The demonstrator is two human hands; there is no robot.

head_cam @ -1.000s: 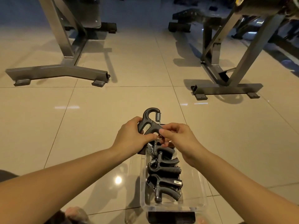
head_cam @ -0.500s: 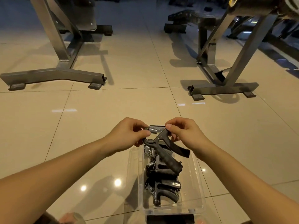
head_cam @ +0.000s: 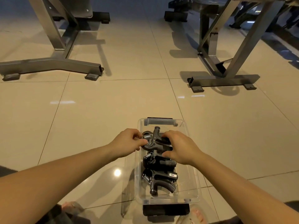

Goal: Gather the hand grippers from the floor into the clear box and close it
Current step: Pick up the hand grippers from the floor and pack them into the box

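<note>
The clear box (head_cam: 193,180) stands open on the tiled floor in front of me, with black latches at its near and far ends. Several black hand grippers with steel springs lie in a row inside; the nearest hand gripper (head_cam: 161,181) rests by the front wall. At the far end of the row both hands hold the top hand gripper (head_cam: 154,141) down in the box. My left hand (head_cam: 127,142) pinches its spring side. My right hand (head_cam: 181,147) covers its handles. No lid shows on the box.
A grey bench frame foot (head_cam: 53,66) lies at the back left and another frame base (head_cam: 223,81) at the back right. My feet (head_cam: 196,215) sit beside the box's near end. Beige tiles surround the box.
Both hands lowered the hand gripper from above the box's far end down into it and turned it flat. The view tilted downward, and the box's far latch came into sight.
</note>
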